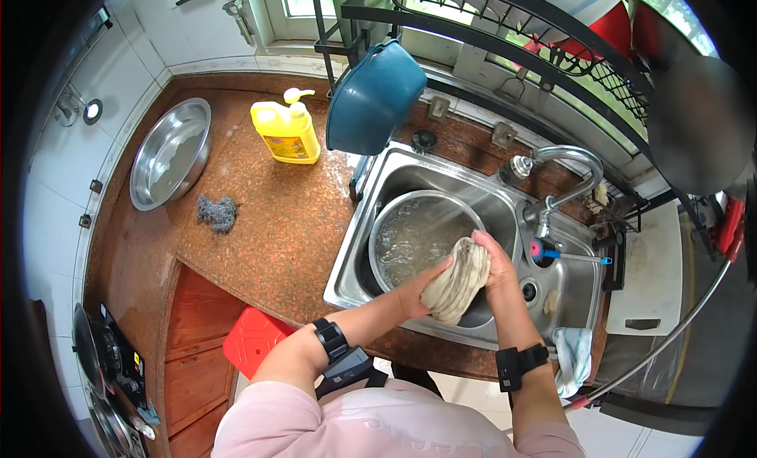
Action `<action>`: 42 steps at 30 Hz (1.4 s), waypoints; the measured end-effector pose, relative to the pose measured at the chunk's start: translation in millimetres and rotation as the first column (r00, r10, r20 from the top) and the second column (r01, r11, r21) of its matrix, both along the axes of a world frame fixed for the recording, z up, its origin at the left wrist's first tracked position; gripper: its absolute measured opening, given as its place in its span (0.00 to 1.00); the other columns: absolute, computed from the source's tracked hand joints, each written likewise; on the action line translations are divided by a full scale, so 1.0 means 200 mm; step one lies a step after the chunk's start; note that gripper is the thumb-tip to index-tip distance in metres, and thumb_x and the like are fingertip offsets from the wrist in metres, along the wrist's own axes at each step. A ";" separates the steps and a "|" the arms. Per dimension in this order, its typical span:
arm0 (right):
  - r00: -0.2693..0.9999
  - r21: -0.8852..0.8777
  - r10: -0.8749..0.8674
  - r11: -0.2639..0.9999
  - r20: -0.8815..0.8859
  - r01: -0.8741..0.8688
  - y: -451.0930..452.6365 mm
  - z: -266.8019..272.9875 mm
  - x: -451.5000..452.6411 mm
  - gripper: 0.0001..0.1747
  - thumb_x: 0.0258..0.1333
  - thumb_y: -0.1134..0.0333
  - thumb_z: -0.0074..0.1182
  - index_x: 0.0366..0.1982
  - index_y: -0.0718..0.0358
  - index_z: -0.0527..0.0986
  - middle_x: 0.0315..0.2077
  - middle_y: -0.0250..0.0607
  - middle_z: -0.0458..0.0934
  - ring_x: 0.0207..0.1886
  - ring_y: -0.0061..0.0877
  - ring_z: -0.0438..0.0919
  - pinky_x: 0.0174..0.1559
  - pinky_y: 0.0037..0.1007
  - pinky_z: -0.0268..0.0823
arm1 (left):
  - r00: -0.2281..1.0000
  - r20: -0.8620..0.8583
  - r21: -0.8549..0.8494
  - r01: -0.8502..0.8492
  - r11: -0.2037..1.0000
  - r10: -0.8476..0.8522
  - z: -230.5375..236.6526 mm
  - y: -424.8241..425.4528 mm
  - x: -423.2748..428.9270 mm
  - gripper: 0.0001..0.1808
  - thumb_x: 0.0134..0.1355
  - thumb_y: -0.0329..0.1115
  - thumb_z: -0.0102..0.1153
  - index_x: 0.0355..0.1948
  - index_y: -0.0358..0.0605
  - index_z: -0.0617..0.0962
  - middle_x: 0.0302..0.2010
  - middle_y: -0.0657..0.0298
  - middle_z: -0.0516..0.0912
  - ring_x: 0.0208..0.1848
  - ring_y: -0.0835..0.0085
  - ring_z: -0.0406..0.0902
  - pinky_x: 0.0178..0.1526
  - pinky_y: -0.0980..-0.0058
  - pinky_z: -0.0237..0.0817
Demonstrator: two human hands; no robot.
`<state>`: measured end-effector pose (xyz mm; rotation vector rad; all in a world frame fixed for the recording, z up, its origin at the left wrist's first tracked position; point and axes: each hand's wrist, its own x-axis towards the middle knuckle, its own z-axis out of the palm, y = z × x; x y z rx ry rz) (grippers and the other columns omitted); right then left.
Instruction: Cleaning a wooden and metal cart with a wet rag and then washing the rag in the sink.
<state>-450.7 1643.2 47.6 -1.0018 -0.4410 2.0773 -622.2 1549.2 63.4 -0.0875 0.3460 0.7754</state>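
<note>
Both my hands hold a wet, bunched cream cloth with grey streaks (456, 283) over the near right rim of a round metal basin (408, 245). My left hand (423, 289) grips its left side, and my right hand (497, 263) its upper right side. The basin stands in the large bowl of a stainless steel sink (349, 280) and holds cloudy, rippled water. Water sprays into it from the head of a curved chrome faucet (576, 162).
A blue plastic basin (375, 97) leans behind the sink. On the counter (278, 221) are a yellow jug (287, 132), steel wool (217, 213) and a metal bowl (171, 153). A blue-handled brush (568, 255), a striped cloth (572, 360) and a white cutting board (647, 274) lie right.
</note>
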 end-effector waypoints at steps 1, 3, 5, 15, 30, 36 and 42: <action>1.000 0.000 -0.002 1.000 -0.001 0.002 0.01 0.03 -0.03 0.08 0.49 0.68 0.58 0.33 0.61 0.75 0.29 0.36 0.78 0.33 0.27 0.78 0.37 0.31 0.73 | 1.000 -0.001 0.000 0.002 1.000 -0.002 -0.01 0.02 -0.02 0.24 0.62 0.45 0.52 0.56 0.45 0.71 0.48 0.57 0.79 0.48 0.63 0.77 0.53 0.62 0.68; 0.976 0.132 0.071 0.986 0.206 -0.100 0.02 0.07 -0.04 0.06 0.50 0.68 0.58 0.31 0.59 0.73 0.27 0.32 0.77 0.30 0.21 0.76 0.33 0.24 0.69 | 0.951 -0.284 0.278 0.204 0.939 -0.122 -0.01 0.06 -0.04 0.26 0.58 0.43 0.59 0.56 0.45 0.71 0.48 0.58 0.79 0.49 0.68 0.77 0.53 0.65 0.67; 0.966 0.188 0.100 0.971 0.238 -0.147 0.06 0.01 -0.01 0.07 0.48 0.69 0.59 0.30 0.60 0.73 0.26 0.32 0.76 0.29 0.20 0.75 0.32 0.23 0.68 | 0.893 -0.441 0.383 0.274 0.882 -0.086 0.03 0.09 -0.02 0.26 0.56 0.42 0.60 0.55 0.43 0.72 0.47 0.59 0.79 0.49 0.69 0.77 0.52 0.66 0.67; 0.601 0.348 -0.106 0.887 0.792 -0.303 -0.04 -0.06 -0.09 0.11 0.44 0.65 0.59 0.31 0.62 0.74 0.26 0.33 0.76 0.30 0.21 0.73 0.35 0.27 0.67 | 0.011 -0.895 0.313 0.729 0.609 0.446 -0.15 0.12 0.08 0.35 0.40 0.47 0.67 0.45 0.33 0.73 0.40 0.43 0.79 0.44 0.48 0.77 0.47 0.61 0.67; 0.535 0.599 -0.315 0.609 0.784 -0.520 -0.30 0.52 -0.12 0.17 0.38 0.72 0.64 0.34 0.63 0.73 0.35 0.32 0.74 0.39 0.19 0.72 0.41 0.23 0.65 | 0.852 -0.503 0.171 -0.067 0.983 0.146 -0.03 0.04 0.01 0.24 0.63 0.47 0.46 0.54 0.43 0.71 0.48 0.55 0.77 0.50 0.63 0.76 0.50 0.62 0.69; 0.716 0.694 -0.436 0.714 0.545 -0.092 -0.37 0.41 -0.12 0.28 0.46 0.72 0.58 0.53 0.63 0.69 0.43 0.38 0.76 0.43 0.24 0.74 0.50 0.26 0.65 | 0.905 -0.285 0.176 -0.273 0.946 0.315 -0.01 0.09 -0.02 0.17 0.57 0.37 0.57 0.45 0.42 0.73 0.41 0.58 0.79 0.41 0.67 0.79 0.44 0.73 0.71; 0.924 0.116 -0.229 0.972 0.305 0.203 -0.34 0.29 -0.12 0.21 0.54 0.63 0.54 0.50 0.58 0.71 0.44 0.36 0.75 0.45 0.28 0.75 0.47 0.34 0.68 | 0.423 -0.690 0.641 -0.017 0.767 0.587 0.10 0.15 -0.03 0.12 0.47 0.26 0.60 0.35 0.39 0.77 0.37 0.59 0.81 0.38 0.71 0.79 0.43 0.71 0.70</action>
